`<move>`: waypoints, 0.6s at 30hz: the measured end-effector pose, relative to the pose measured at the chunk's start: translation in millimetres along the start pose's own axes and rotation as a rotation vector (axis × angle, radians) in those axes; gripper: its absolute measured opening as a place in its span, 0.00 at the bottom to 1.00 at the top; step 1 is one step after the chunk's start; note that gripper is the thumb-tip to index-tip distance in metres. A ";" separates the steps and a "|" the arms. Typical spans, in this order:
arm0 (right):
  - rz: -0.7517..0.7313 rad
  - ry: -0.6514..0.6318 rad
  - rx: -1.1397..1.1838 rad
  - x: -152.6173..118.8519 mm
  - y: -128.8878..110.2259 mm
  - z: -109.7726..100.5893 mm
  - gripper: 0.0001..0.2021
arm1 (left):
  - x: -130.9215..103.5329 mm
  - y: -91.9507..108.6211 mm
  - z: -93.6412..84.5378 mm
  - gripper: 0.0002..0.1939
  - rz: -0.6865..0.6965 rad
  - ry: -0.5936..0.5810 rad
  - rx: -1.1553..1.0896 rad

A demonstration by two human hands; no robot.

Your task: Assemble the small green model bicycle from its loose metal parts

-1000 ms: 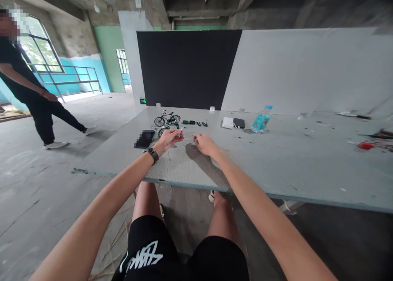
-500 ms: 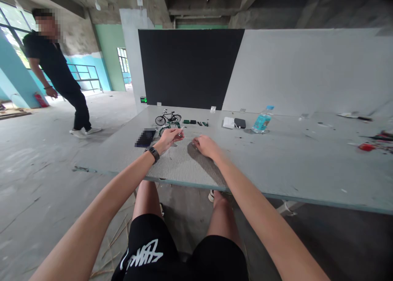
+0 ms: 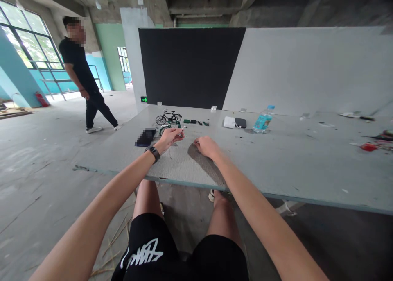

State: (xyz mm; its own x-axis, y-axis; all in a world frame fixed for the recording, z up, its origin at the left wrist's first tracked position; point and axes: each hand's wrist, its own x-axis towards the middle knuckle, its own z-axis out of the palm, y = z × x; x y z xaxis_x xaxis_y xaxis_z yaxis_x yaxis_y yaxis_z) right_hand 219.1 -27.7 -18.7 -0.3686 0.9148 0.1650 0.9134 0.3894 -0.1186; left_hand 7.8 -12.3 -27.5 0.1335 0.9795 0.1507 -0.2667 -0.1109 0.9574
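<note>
My left hand point(image 3: 170, 137) is closed over the table point(image 3: 172, 162), its fingers round the end of a small green bicycle model point(image 3: 164, 130), partly hidden behind the hand. Just right of it, my right hand point(image 3: 204, 145) has its fingers drawn together in a pinch; whatever they hold is too small to tell. A black bicycle model point(image 3: 168, 117) stands upright behind the left hand. Small green and black pieces point(image 3: 190, 121) lie in a row to its right, with several thin pieces point(image 3: 203, 123) beside them.
A dark, blurred flat object point(image 3: 145, 137) lies left of my left hand. Behind my right hand are a white case point(image 3: 229, 122), a grey case point(image 3: 240, 123) and a blue-labelled bottle point(image 3: 263, 120). Red and dark items point(image 3: 370, 146) sit far right. A person point(image 3: 81, 74) walks beyond the table.
The person at the left has walked to the right. My two hands and the objects on the table have barely moved.
</note>
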 end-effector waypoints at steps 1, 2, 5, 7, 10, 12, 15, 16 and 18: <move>0.001 -0.006 -0.011 0.0 -0.3 -0.2 0.15 | 0.2 -0.3 -0.2 0.15 -0.001 -0.002 0.002; 0.003 -0.009 -0.024 0.0 -0.6 -0.3 0.15 | 0.5 -0.6 -0.4 0.16 -0.002 -0.004 0.004; 0.015 -0.010 -0.060 -0.1 -1.7 -0.5 0.16 | 1.0 -1.2 -0.7 0.16 -0.004 -0.002 0.009; 0.020 -0.012 -0.066 -0.2 -2.0 -1.1 0.16 | 0.9 -1.0 -0.5 0.15 -0.002 0.000 0.012; 0.001 -0.017 -0.047 -0.2 -0.1 -2.3 0.16 | -0.1 0.2 0.3 0.15 -0.003 0.004 0.012; -0.004 -0.020 -0.025 0.4 2.7 -2.6 0.16 | -1.0 1.3 0.8 0.15 -0.004 0.002 0.013; 0.011 -0.017 0.003 2.2 7.5 -1.4 0.15 | -2.4 2.9 1.2 0.15 -0.001 0.000 0.016; 0.013 -0.016 0.010 2.8 8.8 -0.8 0.15 | -2.8 3.4 1.4 0.15 -0.002 0.000 0.019; 0.009 -0.013 0.021 3.7 10.3 0.5 0.14 | -3.3 4.2 1.6 0.14 -0.009 0.003 0.028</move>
State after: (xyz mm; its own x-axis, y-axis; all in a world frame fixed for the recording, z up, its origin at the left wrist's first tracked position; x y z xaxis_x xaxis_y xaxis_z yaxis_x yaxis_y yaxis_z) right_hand 227.1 -20.3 -19.8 -0.3628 0.9195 0.1516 0.9129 0.3833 -0.1402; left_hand 7.8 -16.3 -23.6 0.1328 0.9810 0.1415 -0.2385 -0.1069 0.9652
